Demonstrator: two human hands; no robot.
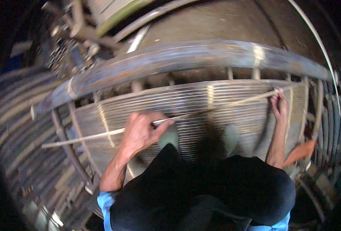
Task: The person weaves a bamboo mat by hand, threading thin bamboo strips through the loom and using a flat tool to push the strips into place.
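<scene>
A long, thin, pale strip (89, 136), like split cane or bamboo, runs slantwise across the view, lower at the left and higher at the right. My left hand (143, 129) is closed around it left of the middle, thumb pointing right. Farther out to the right, my right hand (280, 103) pinches the strip between its fingertips. Beneath both hands lies a slatted panel (193, 92) of narrow, evenly spaced rods, crossed by pale woven bands. Two pale green shoes (231, 136) show between my arms, over the slats; the image is blurred there.
A thick, weathered pole (201, 54) runs along the panel's far side. Stacked poles (24, 127) fill the left, with more (329, 127) at the right. An orange piece (300, 152) sits by my right forearm. Wooden pieces (82, 29) lie far left, near brown ground (213, 23).
</scene>
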